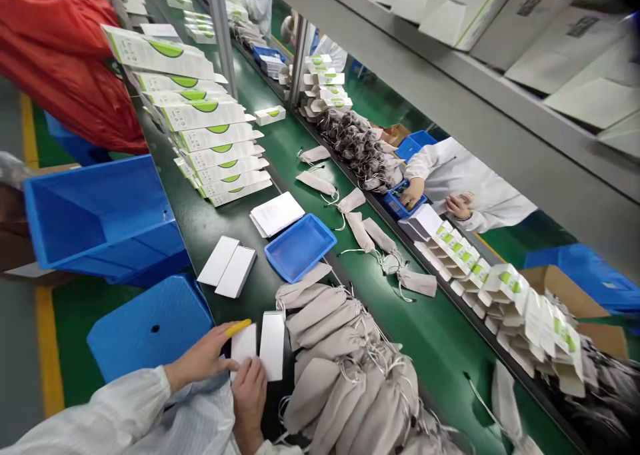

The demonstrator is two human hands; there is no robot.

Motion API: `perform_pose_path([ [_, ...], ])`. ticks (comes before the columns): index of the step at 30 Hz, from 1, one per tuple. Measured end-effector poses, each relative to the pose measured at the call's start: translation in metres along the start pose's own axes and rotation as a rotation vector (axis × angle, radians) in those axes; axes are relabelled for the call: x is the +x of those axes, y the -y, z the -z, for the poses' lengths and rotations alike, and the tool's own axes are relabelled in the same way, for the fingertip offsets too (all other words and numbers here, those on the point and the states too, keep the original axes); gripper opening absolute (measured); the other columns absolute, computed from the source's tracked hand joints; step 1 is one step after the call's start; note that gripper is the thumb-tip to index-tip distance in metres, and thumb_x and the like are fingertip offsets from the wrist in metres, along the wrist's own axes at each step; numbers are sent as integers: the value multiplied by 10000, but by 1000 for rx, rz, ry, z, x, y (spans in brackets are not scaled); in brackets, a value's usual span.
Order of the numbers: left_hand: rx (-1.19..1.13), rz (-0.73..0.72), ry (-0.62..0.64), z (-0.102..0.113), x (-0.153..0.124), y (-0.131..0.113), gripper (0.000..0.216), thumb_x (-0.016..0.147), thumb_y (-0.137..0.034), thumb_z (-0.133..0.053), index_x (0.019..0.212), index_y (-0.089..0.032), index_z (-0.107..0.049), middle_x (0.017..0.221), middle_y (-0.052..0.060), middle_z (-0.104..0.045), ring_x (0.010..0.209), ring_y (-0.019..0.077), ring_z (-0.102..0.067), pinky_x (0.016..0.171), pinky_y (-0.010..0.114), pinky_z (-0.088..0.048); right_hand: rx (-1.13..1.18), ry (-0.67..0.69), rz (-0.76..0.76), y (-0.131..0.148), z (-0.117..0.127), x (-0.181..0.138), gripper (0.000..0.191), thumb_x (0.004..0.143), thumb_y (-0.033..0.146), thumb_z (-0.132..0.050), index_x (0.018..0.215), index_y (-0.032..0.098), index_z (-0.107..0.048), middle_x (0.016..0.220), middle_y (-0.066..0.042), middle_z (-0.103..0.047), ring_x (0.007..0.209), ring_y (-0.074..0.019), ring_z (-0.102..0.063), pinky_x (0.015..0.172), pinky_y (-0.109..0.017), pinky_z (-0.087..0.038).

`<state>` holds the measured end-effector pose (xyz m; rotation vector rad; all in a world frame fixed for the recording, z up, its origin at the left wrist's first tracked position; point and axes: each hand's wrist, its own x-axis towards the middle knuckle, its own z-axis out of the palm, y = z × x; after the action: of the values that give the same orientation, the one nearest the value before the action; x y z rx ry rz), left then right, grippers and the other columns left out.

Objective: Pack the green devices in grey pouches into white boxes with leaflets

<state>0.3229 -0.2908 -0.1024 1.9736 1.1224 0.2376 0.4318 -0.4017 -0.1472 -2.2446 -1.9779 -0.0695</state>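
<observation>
My left hand (207,356), with a yellow cover on one finger, grips the upper and left edges of a white rectangular block (245,343) at the bottom of the head view. From below, my right hand (250,390) presses its fingers to the lower edge of the same block. Whether it is a box or a stack of folded paper, I cannot tell. Just right of it lies a similar white block (272,345). Two more white blocks (227,265) rest side by side farther up. A heap of grey drawstring pouches (345,368) lies to the right of my hands.
A shallow blue tray (300,247) and a stack of white sheets (277,213) lie ahead. Flattened green-and-white cartons (215,135) overlap beyond them. Pouches (360,232) dot the green belt (380,315). Across it, a co-worker's hand (413,192) reaches into a blue bin. A shelf (450,75) hangs above right.
</observation>
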Motion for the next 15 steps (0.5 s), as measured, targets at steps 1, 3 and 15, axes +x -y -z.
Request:
perform_pose_path([
  [1, 8, 46, -32, -3, -5, 4, 713, 695, -313, -670, 1354, -226, -415, 1356, 116, -504, 1229, 347, -458, 1031, 509, -370, 0, -2, 18, 2, -3, 4, 366, 753, -53, -413, 1050, 61, -594, 1032, -248, -632, 902, -315, -643, 745, -489, -521],
  [3, 23, 106, -81, -4, -16, 10, 687, 739, -288, -613, 1379, -228, -371, 1350, 129, -503, 1228, 369, -448, 1020, 548, -358, 9, -11, 51, 7, -7, 10, 367, 770, -44, -403, 1069, 68, -585, 1060, -235, -628, 947, -306, -629, 770, -480, -514],
  [15, -44, -156, 105, 26, 20, 32, 643, 701, -337, -699, 1270, -170, -451, 1255, 115, -527, 1169, 294, -477, 978, 503, -378, -33, -16, -101, 15, 21, 20, 477, 687, -110, -384, 1110, 2, -576, 1095, -259, -608, 998, -338, -603, 833, -476, -495],
])
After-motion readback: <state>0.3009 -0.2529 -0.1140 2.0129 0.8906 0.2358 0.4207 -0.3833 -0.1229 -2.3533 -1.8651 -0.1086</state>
